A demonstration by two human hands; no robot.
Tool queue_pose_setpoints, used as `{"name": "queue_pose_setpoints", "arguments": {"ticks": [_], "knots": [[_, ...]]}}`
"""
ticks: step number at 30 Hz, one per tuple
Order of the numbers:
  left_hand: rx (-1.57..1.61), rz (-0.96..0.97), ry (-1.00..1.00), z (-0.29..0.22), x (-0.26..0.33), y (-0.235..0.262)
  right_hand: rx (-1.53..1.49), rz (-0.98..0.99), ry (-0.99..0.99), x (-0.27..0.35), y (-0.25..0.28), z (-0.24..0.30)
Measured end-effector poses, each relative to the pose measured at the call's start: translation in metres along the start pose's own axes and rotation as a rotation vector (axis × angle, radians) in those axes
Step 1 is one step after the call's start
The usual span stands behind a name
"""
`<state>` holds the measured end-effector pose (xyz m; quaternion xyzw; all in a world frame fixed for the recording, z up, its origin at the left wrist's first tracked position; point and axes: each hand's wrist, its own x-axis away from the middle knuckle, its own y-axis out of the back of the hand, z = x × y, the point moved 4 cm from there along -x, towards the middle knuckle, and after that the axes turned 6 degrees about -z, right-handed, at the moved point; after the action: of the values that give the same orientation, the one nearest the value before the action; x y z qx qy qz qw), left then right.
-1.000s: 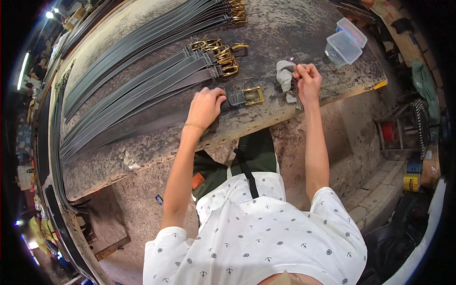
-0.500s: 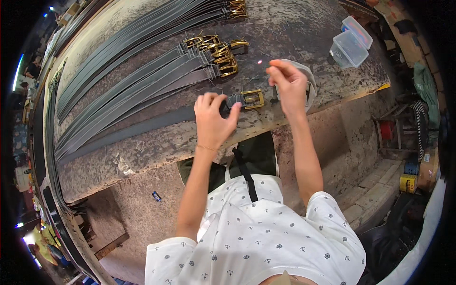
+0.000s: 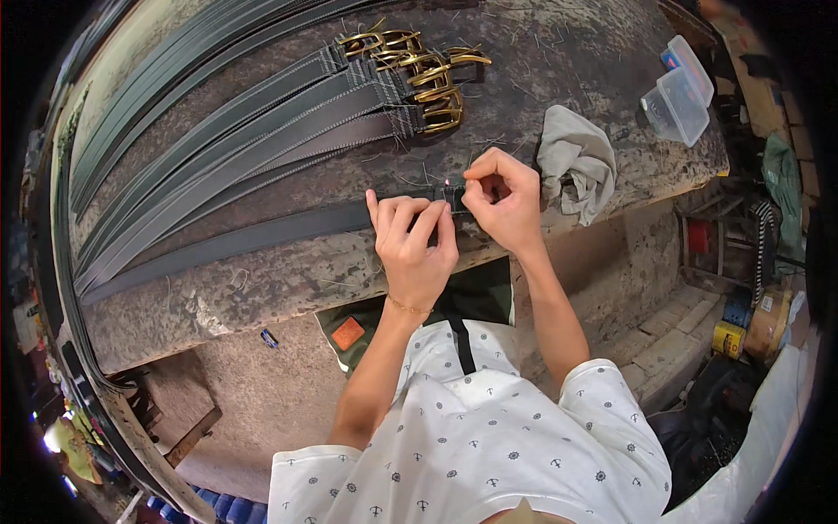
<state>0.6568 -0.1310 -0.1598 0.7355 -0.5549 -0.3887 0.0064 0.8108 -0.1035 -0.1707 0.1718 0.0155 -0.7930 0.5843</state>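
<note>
Work centres on the dark belt (image 3: 288, 229) lying along the near edge of the surface (image 3: 506, 61), its long strap running off to the left and its right end between our hands. Our left grip (image 3: 412, 243) sits over that end with fingers bent and their tips at the strap; we cannot tell whether they clamp it or only rest there. Our right grip (image 3: 508, 199), just to the right, has thumb and forefinger together in a pinch, and whatever small thing may be between them is hidden. A tiny bright spot (image 3: 447, 182) shows beside the pinch; we cannot make out its source.

To do this well, we should press the strap flat with the left fingertips close behind the spot being worked, so the end does not twist. The right pinch wants short, light movements, with the wrist steady. If that bright spot is hot, our left fingers had best stay clear and the contact be brief, lest the leather mark.

Loose threads (image 3: 495, 141) lie near and could stray under the work. The grey cloth (image 3: 580, 162), right of our right hand, and the gold buckles (image 3: 432, 77) on the far side seem well placed, leaving elbow room.
</note>
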Motion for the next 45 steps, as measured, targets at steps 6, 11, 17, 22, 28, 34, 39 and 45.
{"name": "queue_pose_setpoints", "arguments": {"ticks": [6, 11, 17, 22, 28, 34, 39, 45], "knots": [[0.021, 0.009, 0.008, 0.001, -0.001, 0.000, 0.106, 0.044, 0.062, -0.001, -0.002, 0.010], [0.020, 0.004, 0.000, 0.001, -0.002, 0.001, 0.106, 0.069, 0.060, -0.002, -0.002, 0.011], [0.026, 0.003, -0.006, 0.000, -0.002, 0.001, 0.117, 0.071, 0.076, -0.002, -0.004, 0.010], [0.056, 0.001, 0.011, 0.001, -0.001, 0.003, 0.112, 0.091, 0.071, -0.001, -0.001, 0.009], [-0.026, 0.107, 0.011, -0.007, -0.003, 0.002, -0.735, -0.077, -0.221, -0.004, 0.021, -0.015], [0.011, 0.180, -0.126, 0.001, 0.009, -0.003, -0.391, -0.067, -0.110, 0.003, 0.023, -0.001], [0.009, 0.296, 0.063, -0.021, 0.004, -0.012, -0.244, -0.086, -0.104, 0.010, 0.020, -0.001], [0.081, 0.231, 0.107, -0.017, 0.014, -0.004, -0.235, -0.107, -0.132, 0.010, 0.022, -0.002]]}}
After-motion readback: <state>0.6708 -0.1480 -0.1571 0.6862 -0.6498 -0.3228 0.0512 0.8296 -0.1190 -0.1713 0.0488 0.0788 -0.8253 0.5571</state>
